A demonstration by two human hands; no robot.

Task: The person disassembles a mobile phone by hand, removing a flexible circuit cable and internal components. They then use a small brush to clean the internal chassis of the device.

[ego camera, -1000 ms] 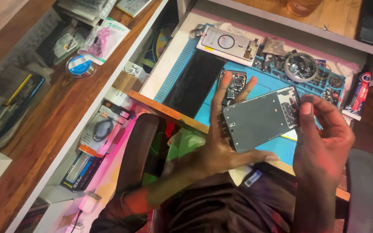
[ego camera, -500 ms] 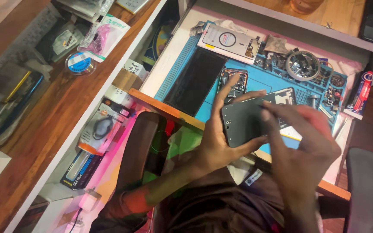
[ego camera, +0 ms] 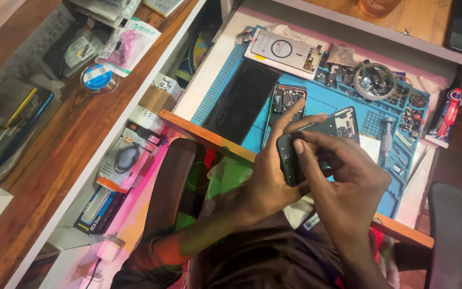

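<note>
Both hands hold a dark phone body [ego camera: 322, 140] over the blue work mat [ego camera: 225, 91], with its open inner side and circuit parts at the far end. My left hand [ego camera: 274, 176] cups it from below, fingers spread behind it. My right hand [ego camera: 343, 182] grips its near edge, thumb and fingers pressed on the side. On the mat lie a black screen panel [ego camera: 241, 99], an opened phone frame [ego camera: 287, 99] and a white phone back cover [ego camera: 287, 51].
A round tin of small parts [ego camera: 374, 81], loose parts and tools [ego camera: 402, 144] sit on the mat's right side. A red tube [ego camera: 445, 115] lies at the far right. A wooden shelf at left holds packets [ego camera: 126, 45], a tape roll [ego camera: 98, 77] and boxes [ego camera: 124, 158]. Chair armrests [ego camera: 450, 235] flank me.
The phone body has turned from flat and face-up to tilted on edge. My right hand moved from its right end onto its near side, and both hands came closer to me.
</note>
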